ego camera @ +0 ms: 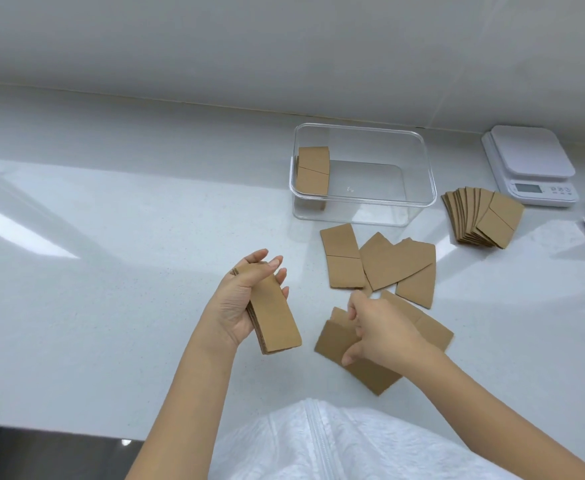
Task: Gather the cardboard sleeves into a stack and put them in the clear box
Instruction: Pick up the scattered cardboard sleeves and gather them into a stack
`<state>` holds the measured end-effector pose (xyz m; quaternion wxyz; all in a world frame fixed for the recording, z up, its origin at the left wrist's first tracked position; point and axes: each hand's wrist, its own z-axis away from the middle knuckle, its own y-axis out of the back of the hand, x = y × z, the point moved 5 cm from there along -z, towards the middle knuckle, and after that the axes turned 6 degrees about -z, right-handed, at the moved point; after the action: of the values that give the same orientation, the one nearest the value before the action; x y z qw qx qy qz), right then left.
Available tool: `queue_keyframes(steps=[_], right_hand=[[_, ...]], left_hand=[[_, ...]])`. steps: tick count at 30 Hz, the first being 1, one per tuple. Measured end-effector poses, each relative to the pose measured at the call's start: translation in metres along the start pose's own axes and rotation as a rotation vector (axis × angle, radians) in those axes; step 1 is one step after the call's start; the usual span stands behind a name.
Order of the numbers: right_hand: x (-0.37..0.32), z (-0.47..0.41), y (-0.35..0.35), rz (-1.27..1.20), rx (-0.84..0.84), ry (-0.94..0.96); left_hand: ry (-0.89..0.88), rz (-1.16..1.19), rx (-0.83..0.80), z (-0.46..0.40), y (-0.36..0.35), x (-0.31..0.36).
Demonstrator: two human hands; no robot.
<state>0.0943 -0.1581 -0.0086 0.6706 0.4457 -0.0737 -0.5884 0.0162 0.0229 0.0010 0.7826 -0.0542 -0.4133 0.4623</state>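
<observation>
On the speckled white desk (145,271), the left hand (240,299) grips 1 stack of flat brown cardboard sleeves (273,313), the right hand (377,330) pinches 1 loose sleeve (336,341) among about 6, beside 1 clear plastic box (419,188) holding 1 upright bundle (313,174).

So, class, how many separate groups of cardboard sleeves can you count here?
4: a small stack standing in the clear box, a fanned pile beside the scale, loose sleeves scattered before the box, and a stack in the left hand.
</observation>
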Motion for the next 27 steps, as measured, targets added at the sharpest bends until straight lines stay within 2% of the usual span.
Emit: queue_keyframes(steps=[4, 10, 17, 22, 27], right_hand=[[0.019, 0.002, 0.008, 0.077, 0.061, -0.104], [0.010, -0.003, 0.004, 0.130, 0.028, -0.121], [-0.007, 0.000, -0.006, 0.176, 0.117, 0.077], [0.011, 0.008, 0.006, -0.097, -0.069, 0.065], [0.054, 0.009, 0.048, -0.163, 0.053, -0.124]], left_hand=[[0.039, -0.012, 0.003, 0.000, -0.004, -0.008], [0.068, -0.047, -0.027, 0.001, -0.013, -0.015], [0.085, -0.086, -0.062, 0.002, -0.024, -0.020], [0.086, -0.074, -0.080, 0.003, -0.023, -0.020], [0.108, -0.023, -0.092, 0.002, -0.018, -0.022]])
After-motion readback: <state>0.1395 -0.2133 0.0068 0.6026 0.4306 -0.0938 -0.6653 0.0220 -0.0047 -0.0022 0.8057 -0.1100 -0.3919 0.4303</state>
